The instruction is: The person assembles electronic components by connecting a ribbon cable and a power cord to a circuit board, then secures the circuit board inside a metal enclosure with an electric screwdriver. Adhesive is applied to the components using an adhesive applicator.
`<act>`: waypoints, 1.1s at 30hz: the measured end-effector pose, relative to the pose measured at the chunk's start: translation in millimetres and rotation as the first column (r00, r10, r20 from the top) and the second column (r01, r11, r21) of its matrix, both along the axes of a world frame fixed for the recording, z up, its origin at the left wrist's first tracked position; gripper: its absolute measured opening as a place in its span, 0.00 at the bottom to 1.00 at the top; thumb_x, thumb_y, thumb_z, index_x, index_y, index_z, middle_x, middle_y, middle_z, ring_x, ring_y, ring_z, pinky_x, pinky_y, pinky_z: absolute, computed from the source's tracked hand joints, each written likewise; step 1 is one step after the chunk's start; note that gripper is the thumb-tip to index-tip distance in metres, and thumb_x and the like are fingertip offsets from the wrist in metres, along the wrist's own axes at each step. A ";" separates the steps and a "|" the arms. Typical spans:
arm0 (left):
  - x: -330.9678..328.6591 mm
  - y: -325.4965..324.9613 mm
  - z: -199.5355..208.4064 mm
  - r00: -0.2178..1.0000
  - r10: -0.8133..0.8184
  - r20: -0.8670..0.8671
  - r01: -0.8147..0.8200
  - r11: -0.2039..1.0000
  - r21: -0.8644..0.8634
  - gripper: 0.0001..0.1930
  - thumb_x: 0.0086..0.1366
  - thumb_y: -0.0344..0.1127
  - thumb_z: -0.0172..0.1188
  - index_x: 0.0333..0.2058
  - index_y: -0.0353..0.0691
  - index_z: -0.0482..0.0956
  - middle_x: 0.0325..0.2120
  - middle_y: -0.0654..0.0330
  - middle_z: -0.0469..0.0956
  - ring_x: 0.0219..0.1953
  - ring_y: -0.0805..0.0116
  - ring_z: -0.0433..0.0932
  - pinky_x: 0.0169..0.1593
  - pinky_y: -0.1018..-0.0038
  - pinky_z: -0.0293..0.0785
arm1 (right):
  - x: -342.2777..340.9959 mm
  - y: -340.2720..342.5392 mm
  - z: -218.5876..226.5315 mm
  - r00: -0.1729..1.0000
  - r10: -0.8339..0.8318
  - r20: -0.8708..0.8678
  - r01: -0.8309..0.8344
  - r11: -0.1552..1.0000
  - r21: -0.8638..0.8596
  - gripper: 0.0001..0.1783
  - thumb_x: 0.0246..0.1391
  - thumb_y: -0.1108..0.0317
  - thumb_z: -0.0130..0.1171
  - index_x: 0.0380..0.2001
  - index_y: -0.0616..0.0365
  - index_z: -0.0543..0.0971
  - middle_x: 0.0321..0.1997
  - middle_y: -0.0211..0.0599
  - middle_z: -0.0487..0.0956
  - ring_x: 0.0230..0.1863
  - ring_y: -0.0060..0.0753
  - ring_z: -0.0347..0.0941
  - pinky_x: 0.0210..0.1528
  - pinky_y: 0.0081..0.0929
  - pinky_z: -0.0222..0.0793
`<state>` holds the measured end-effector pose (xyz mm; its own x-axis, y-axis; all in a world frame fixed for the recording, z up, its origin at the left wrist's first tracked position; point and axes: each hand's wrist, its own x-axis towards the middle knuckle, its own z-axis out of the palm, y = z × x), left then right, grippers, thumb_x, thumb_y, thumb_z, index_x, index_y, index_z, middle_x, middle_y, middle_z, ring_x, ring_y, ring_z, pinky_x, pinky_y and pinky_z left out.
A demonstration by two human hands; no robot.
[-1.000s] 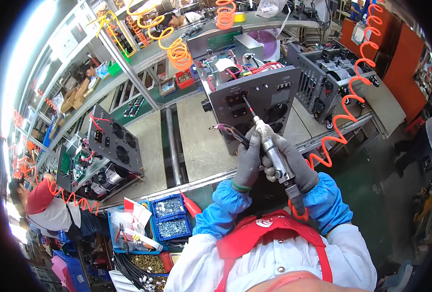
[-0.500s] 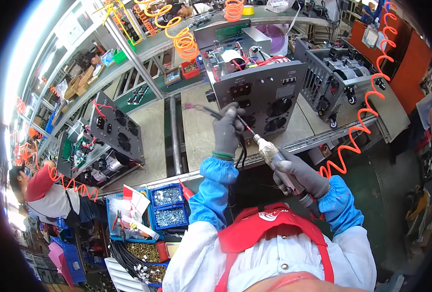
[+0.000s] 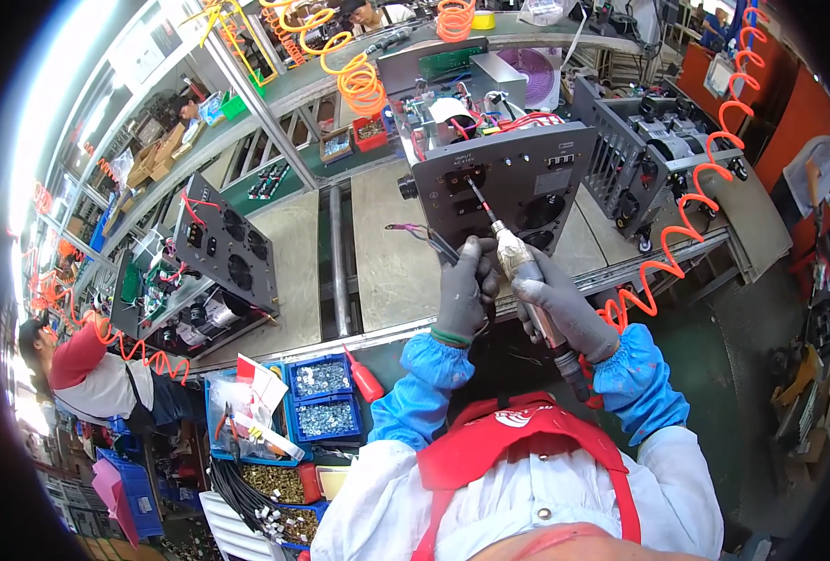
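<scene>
My right hand [image 3: 572, 304], in a grey glove, is wrapped round a power screwdriver [image 3: 512, 251] with a taped, whitish nose. Its long bit reaches up to the dark terminal area in the upper left of a grey machine panel [image 3: 508, 165]; whether the tip touches a screw is too small to tell. Beside the screwdriver's nose, my gloved left hand [image 3: 465, 294] is closed on a dark cable [image 3: 445, 249], whose thin coloured wire ends stick out to the left. Behind the panel, the machine's boards and wires lie exposed.
Another open machine [image 3: 223, 252] stands on the left, and a grey one on casters [image 3: 658, 154] at right. Blue bins of small hardware [image 3: 326, 418] and a red-handled screwdriver [image 3: 366, 379] lie near the bench's front edge. An orange coiled hose [image 3: 691, 234] hangs right. A co-worker [image 3: 88, 374] is at far left.
The screwdriver's bit has moved up from beside my left hand to the upper left of the panel. My left hand has dropped lower and to the right, still with the cable.
</scene>
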<state>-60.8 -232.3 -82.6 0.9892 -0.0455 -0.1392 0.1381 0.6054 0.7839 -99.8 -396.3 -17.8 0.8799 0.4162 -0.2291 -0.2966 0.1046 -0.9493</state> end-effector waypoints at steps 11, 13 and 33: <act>-25.6 -16.1 41.0 0.986 -0.114 0.122 0.100 0.989 0.113 0.20 0.71 0.48 0.52 0.52 0.41 0.75 0.17 0.73 0.68 0.13 0.84 0.61 0.14 0.84 0.54 | 5.4 -4.2 -9.6 0.892 0.309 -0.330 0.021 0.700 0.713 0.25 0.63 0.40 0.46 0.42 0.52 0.73 0.24 0.35 0.77 0.17 0.24 0.72 0.18 0.20 0.69; -26.6 -24.0 31.2 0.993 0.042 0.111 -0.056 0.991 0.125 0.20 0.71 0.48 0.51 0.53 0.41 0.74 0.22 0.71 0.73 0.14 0.84 0.63 0.15 0.84 0.55 | -0.8 -0.5 -2.8 0.943 0.109 -0.313 0.030 0.912 0.409 0.21 0.65 0.44 0.46 0.42 0.51 0.72 0.23 0.30 0.76 0.17 0.24 0.74 0.18 0.22 0.73; 31.6 62.6 -15.1 0.992 -0.012 0.126 0.023 0.996 -0.083 0.16 0.71 0.48 0.52 0.40 0.39 0.73 0.17 0.72 0.61 0.15 0.79 0.61 0.17 0.82 0.55 | -45.4 -30.6 11.8 0.945 0.196 -0.262 -0.186 0.981 0.062 0.38 0.53 0.63 0.57 0.66 0.51 0.56 0.26 0.31 0.70 0.19 0.22 0.69 0.19 0.20 0.68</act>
<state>-29.2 -169.6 -97.6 0.9976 -0.0693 -0.0094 0.0534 0.6680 0.7423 -145.2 -426.9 -6.0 0.6923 0.5829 -0.4254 -0.5552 0.0537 -0.8300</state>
